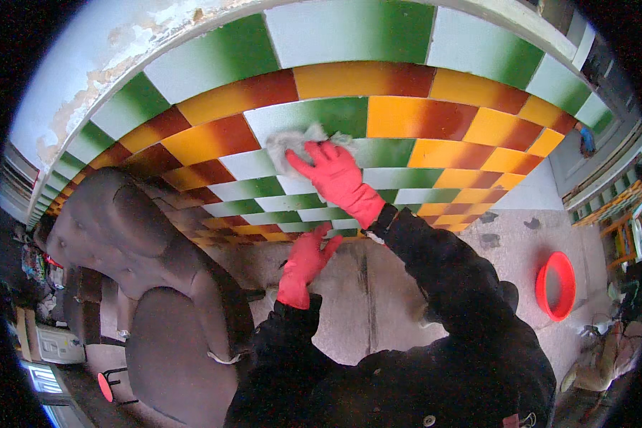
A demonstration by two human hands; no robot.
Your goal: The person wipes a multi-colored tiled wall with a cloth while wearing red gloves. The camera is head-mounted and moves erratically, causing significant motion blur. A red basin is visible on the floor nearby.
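My right hand, in a red rubber glove, presses a damp-looking grey-white cloth against a glazed tile wall. The cloth bunches out past the fingertips on the left and at the top. Green-and-white tiles lie under and around it, with orange-and-brown ones to either side. Lower down, my left hand wears a matching red glove and holds nothing. Its fingers are apart and point toward the bottom of the wall; whether they touch it I cannot tell.
A brown upholstered armchair stands close on my left, near the wall. On the floor to my right is a red plastic basin. A small red-topped stool is at lower left. Plaster peels above the tiles.
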